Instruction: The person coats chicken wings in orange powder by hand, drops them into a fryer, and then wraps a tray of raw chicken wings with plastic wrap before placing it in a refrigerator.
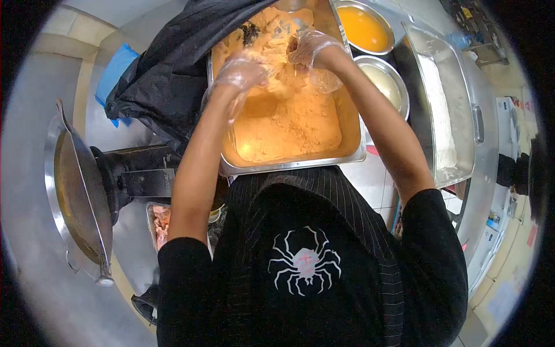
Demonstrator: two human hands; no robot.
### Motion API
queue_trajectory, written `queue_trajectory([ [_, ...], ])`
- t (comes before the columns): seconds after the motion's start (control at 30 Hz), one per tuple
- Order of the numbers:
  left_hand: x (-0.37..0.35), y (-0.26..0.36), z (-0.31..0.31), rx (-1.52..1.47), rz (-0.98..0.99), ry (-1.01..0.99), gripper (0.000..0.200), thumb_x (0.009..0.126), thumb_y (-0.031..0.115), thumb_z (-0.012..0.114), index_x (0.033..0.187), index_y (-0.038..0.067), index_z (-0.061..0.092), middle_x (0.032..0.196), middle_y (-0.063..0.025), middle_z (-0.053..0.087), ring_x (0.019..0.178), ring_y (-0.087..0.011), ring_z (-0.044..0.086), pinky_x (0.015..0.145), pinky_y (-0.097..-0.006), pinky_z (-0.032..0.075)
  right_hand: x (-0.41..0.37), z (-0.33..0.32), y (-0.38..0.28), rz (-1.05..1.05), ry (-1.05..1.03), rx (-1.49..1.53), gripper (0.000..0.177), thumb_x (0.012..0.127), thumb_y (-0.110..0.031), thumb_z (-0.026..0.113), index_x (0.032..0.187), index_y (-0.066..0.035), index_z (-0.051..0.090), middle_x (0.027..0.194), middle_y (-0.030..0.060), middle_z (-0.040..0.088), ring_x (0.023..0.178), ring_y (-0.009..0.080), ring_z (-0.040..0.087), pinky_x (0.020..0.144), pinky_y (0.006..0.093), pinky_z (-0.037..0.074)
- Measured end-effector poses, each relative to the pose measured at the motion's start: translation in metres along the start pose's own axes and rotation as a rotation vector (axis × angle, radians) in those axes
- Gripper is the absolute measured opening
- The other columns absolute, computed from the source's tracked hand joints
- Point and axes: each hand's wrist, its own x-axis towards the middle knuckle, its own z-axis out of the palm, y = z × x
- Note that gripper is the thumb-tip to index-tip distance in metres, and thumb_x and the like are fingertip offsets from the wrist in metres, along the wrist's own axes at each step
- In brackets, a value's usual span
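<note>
A deep metal tray (292, 168) holds orange-tan powder (286, 127), with dark bits and clumps near its far end. Over the tray's left side is my left hand (243, 70), in a clear plastic glove and blurred by motion, so its fingers cannot be made out. My right hand (309, 49), also in a clear glove, is over the right side of the powder. Its fingers are curled around something brownish that I cannot make out. Loose glove plastic hangs below the right wrist.
Bowls of orange liquid (363, 29) and pale liquid (381, 84) stand right of the tray. Farther right is a long metal pan (445, 115) with white powder. Black plastic (167, 69) overhangs the tray's left edge. A wok (78, 196) and a meat container (160, 222) lie left.
</note>
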Motion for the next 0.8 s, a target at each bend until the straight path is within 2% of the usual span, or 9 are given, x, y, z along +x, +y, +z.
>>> queue_trajectory([
  [0.07, -0.025, 0.008, -0.019, 0.047, -0.008, 0.035, 0.040, 0.067, 0.016, 0.068, 0.104, 0.002, 0.063, 0.092, -0.0190, 0.066, 0.087, -0.0262, 0.064, 0.077, -0.0337, 0.049, 0.015, -0.002, -0.003, 0.079, -0.096, -0.078, 0.024, 0.065, -0.023, 0.064, 0.078, -0.002, 0.063, 0.069, 0.0189, 0.060, 0.069, 0.0327, 0.060, 0.060, 0.0411, 0.046],
  [0.23, -0.043, 0.011, -0.035, 0.281, 0.015, 0.273, 0.021, 0.072, 0.019, 0.065, 0.090, 0.011, 0.071, 0.086, -0.0135, 0.068, 0.078, -0.0238, 0.067, 0.071, -0.0327, 0.051, 0.086, 0.040, 0.010, 0.064, 0.222, 0.088, 0.027, 0.072, -0.031, 0.063, 0.089, -0.010, 0.064, 0.086, 0.0134, 0.065, 0.081, 0.0286, 0.062, 0.068, 0.0403, 0.048],
  [0.3, -0.037, 0.005, -0.036, 0.237, 0.115, 0.413, 0.013, 0.070, 0.017, 0.064, 0.077, 0.009, 0.070, 0.078, -0.0165, 0.066, 0.075, -0.0318, 0.065, 0.070, -0.0375, 0.051, 0.101, 0.051, 0.012, 0.085, 0.097, -0.060, 0.038, 0.075, -0.037, 0.063, 0.106, -0.015, 0.061, 0.103, 0.0106, 0.064, 0.094, 0.0266, 0.061, 0.081, 0.0368, 0.047],
  [0.37, -0.028, 0.011, -0.042, 0.320, 0.097, 0.388, 0.013, 0.071, 0.017, 0.064, 0.077, 0.007, 0.069, 0.078, -0.0170, 0.066, 0.076, -0.0321, 0.065, 0.070, -0.0380, 0.051, 0.110, 0.088, 0.029, -0.103, 0.149, -0.250, 0.047, 0.080, -0.014, 0.063, 0.124, -0.005, 0.049, 0.118, 0.0188, 0.057, 0.104, 0.0339, 0.058, 0.088, 0.0435, 0.047],
  [0.4, -0.023, 0.013, -0.043, 0.404, 0.084, 0.356, 0.013, 0.072, 0.016, 0.064, 0.078, 0.006, 0.068, 0.078, -0.0174, 0.065, 0.077, -0.0324, 0.065, 0.070, -0.0386, 0.051, 0.127, 0.115, 0.053, -0.110, -0.056, -0.394, 0.048, 0.084, -0.015, 0.058, 0.129, -0.006, 0.044, 0.130, 0.0187, 0.047, 0.113, 0.0325, 0.053, 0.097, 0.0436, 0.041],
  [0.5, 0.004, 0.006, -0.037, 0.480, 0.155, 0.430, 0.014, 0.075, 0.015, 0.062, 0.080, 0.002, 0.065, 0.082, -0.0197, 0.064, 0.077, -0.0344, 0.064, 0.070, -0.0408, 0.051, 0.123, 0.130, 0.066, -0.101, -0.128, -0.282, 0.043, 0.088, -0.017, 0.052, 0.128, -0.005, 0.045, 0.131, 0.0176, 0.047, 0.115, 0.0320, 0.051, 0.097, 0.0451, 0.041],
  [0.53, 0.014, 0.005, -0.037, 0.480, 0.157, 0.423, 0.014, 0.075, 0.015, 0.062, 0.080, 0.002, 0.065, 0.082, -0.0197, 0.064, 0.077, -0.0344, 0.064, 0.070, -0.0408, 0.051, 0.124, 0.134, 0.064, 0.113, -0.075, -0.066, 0.042, 0.089, -0.021, 0.049, 0.128, -0.005, 0.044, 0.129, 0.0172, 0.048, 0.114, 0.0317, 0.052, 0.092, 0.0446, 0.045],
  [0.7, 0.026, 0.024, -0.027, 0.465, 0.330, 0.541, 0.016, 0.081, 0.013, 0.058, 0.086, 0.000, 0.064, 0.091, -0.0226, 0.063, 0.080, -0.0369, 0.063, 0.073, -0.0416, 0.052, 0.113, 0.115, 0.059, 0.127, -0.253, -0.187, 0.041, 0.088, -0.020, 0.050, 0.125, -0.004, 0.046, 0.126, 0.0174, 0.051, 0.113, 0.0318, 0.053, 0.088, 0.0425, 0.048],
  [0.8, 0.064, -0.011, 0.010, 0.633, 0.158, 0.325, 0.019, 0.076, 0.012, 0.061, 0.091, 0.000, 0.063, 0.104, -0.0208, 0.060, 0.090, -0.0335, 0.062, 0.079, -0.0387, 0.052, 0.103, 0.125, 0.075, 0.071, -0.127, -0.275, 0.039, 0.089, -0.021, 0.048, 0.123, -0.003, 0.048, 0.125, 0.0168, 0.052, 0.111, 0.0312, 0.054, 0.086, 0.0425, 0.048],
])
